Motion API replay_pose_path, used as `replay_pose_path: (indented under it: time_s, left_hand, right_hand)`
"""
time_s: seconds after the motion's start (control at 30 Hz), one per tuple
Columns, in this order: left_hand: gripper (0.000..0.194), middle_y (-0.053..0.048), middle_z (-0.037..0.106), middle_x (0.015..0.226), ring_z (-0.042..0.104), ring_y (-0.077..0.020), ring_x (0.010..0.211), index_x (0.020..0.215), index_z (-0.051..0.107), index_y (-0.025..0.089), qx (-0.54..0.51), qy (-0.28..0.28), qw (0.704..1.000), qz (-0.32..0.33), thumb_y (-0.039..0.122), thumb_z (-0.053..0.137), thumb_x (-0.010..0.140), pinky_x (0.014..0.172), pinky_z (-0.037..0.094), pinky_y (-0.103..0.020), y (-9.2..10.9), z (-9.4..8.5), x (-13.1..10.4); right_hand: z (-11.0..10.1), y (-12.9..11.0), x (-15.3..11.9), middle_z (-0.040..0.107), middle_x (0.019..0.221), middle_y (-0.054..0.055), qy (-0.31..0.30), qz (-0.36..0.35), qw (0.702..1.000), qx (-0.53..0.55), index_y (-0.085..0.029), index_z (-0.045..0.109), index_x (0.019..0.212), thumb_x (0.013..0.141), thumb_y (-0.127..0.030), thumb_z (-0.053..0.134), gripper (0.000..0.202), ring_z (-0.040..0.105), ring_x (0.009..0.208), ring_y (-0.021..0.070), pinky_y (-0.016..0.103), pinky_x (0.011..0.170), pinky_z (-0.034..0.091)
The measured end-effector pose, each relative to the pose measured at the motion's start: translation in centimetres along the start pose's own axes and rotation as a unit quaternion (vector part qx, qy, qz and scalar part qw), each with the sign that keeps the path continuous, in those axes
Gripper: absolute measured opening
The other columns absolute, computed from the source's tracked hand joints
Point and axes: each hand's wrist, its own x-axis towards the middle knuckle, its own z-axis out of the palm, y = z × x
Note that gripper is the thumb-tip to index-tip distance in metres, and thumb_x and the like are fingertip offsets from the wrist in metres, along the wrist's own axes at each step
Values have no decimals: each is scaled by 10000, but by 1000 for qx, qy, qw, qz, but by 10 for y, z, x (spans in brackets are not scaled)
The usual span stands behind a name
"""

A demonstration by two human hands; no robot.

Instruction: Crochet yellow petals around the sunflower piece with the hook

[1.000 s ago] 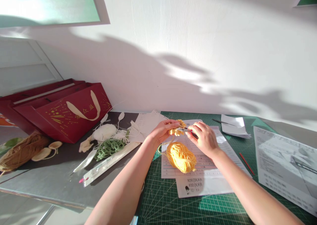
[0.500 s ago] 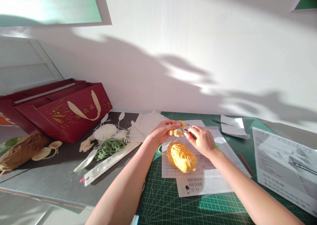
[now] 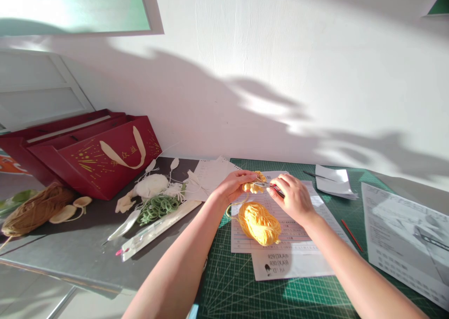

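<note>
Yellow crochet piece [image 3: 253, 187], right of and below frame centre; 2 grips closed.
Left hand [image 3: 233, 186] pinches its left side; right hand [image 3: 293, 198] wraps a metal-tipped tool [image 3: 278, 190], tip at the piece. Just below, yellow yarn ball [image 3: 258, 223] on printed sheets [image 3: 293, 265] over green mat [image 3: 238, 293]; red bag [image 3: 105, 164] at frame left.
</note>
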Motion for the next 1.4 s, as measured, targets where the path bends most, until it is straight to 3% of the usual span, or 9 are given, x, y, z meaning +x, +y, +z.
replay_pose_path:
  time_s: [0.2, 0.53, 0.87, 1.23, 1.4]
  left_hand:
    - [236, -76, 697, 1076, 689, -189, 858, 1132, 664, 136, 2, 8, 1000, 5, 295, 667, 958, 732, 603, -358, 0, 2, 0]
    - [232, -75, 696, 1101, 692, -201, 897, 1139, 663, 146, -25, 74, 993, 90, 294, 664, 959, 764, 604, -381, -4, 10, 2]
    - [221, -75, 701, 1100, 693, -204, 910, 1123, 670, 146, -5, 110, 986, 125, 294, 666, 958, 782, 603, -391, -6, 18, 1]
    - [223, -76, 699, 1119, 689, -209, 926, 1123, 674, 153, 47, 169, 973, 149, 304, 663, 960, 796, 600, -398, -6, 21, 1]
    - [215, -73, 702, 1102, 689, -201, 904, 1112, 677, 157, 72, 189, 966, 159, 315, 652, 967, 784, 601, -387, -5, 24, 1]
  right_hand:
    - [-3, -4, 2, 673, 830, 55, -13, 19, 1000, 4, -202, 674, 879, 1010, -432, 500, 317, 608, 803, 223, 338, 746, 425]
    - [4, -14, -6, 660, 703, 16, -31, 150, 988, 31, -207, 641, 832, 1010, -443, 486, 334, 607, 652, 170, 283, 607, 372]
    - [13, -25, -9, 659, 751, -14, -74, 242, 966, 59, -169, 652, 867, 1014, -459, 527, 348, 586, 613, 108, 263, 610, 492]
    - [16, -37, -7, 610, 704, -36, -107, 264, 957, 53, -168, 642, 855, 1010, -443, 551, 328, 560, 579, 92, 255, 598, 512]
    - [13, -32, -7, 667, 833, 0, -94, 247, 962, 76, -166, 657, 931, 1005, -409, 570, 269, 637, 727, 127, 308, 713, 556]
